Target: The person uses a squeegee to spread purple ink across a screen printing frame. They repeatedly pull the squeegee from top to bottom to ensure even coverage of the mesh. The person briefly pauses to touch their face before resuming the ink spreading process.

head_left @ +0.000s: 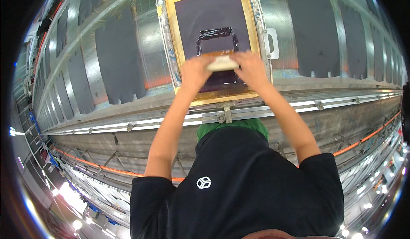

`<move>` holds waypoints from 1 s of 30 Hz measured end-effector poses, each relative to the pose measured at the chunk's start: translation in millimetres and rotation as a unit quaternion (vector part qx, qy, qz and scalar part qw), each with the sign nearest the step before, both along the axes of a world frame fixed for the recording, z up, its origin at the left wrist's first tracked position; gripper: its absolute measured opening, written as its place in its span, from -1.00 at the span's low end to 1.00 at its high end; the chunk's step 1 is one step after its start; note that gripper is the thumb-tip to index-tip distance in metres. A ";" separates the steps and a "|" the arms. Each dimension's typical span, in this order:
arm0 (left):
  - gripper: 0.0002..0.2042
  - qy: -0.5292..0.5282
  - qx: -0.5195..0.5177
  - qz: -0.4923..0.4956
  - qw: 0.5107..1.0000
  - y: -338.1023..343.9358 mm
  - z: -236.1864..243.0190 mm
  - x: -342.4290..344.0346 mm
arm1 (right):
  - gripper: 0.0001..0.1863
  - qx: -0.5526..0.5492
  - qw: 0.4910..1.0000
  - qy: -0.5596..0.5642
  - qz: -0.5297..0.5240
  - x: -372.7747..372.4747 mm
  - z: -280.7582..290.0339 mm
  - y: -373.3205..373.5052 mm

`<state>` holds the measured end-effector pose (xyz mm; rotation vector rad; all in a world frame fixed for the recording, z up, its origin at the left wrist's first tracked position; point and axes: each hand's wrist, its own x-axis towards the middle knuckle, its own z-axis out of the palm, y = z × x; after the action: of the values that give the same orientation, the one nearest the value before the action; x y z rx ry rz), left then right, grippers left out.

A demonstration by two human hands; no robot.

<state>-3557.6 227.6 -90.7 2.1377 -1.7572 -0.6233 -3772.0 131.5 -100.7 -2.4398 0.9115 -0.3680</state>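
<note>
My left hand (195,71) and my right hand (252,69) are closed on the two ends of a squeegee (222,64) with a pale handle. An orange-brown strip shows along its far side. The squeegee stands across the lower half of a printing screen, on its dark mesh (205,12). Wet black ink (215,33) makes a glossy outline on the mesh beyond my hands. Yellow tape lines the screen frame (171,29). My fingertips are partly hidden around the handle, and slight motion blur covers both hands.
Dark grey fabric panels (118,53) lie left of the screen on a long shiny table, with more panels (315,32) to the right. A white handle (272,43) juts from the frame's right side. A metal rail (166,125) with a clamp (224,115) runs along the near edge.
</note>
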 end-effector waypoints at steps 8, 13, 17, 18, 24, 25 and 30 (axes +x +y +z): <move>-0.59 0.035 -0.118 0.010 0.992 25.4 -3.4 -0.1 | -0.42 0.226 0.953 -0.125 -0.161 -52.4 -0.8 -30.5; -0.56 0.058 -0.116 0.032 0.991 -39.0 -0.3 19.7 | -0.58 0.136 0.929 -0.155 -0.307 -63.3 -63.2 -119.0; -0.54 0.009 -0.222 0.007 0.975 -13.8 -23.1 4.2 | -0.69 0.213 0.899 -0.198 -0.328 -46.5 -64.5 -123.6; -0.55 0.014 -0.249 0.003 0.968 0.5 -23.4 -5.0 | -0.71 0.220 0.893 -0.204 -0.336 -44.0 -56.8 -124.6; -0.41 -0.026 -0.195 -0.029 0.980 110.4 -19.5 -18.2 | -0.78 0.091 0.913 -0.204 -0.341 -13.7 -8.2 -108.1; -0.40 -0.023 -0.190 -0.019 0.981 123.9 -14.5 -6.5 | -0.77 0.115 0.908 -0.212 -0.343 4.6 -3.0 -96.5; -0.36 -0.026 -0.154 0.022 0.988 193.9 3.3 100.5 | -0.75 0.109 0.912 -0.228 -0.322 124.9 -15.5 -23.8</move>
<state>-3457.0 421.5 -87.4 1.9881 -1.7010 -0.2654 -3647.1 107.8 -116.3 -1.6815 1.4220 -0.9610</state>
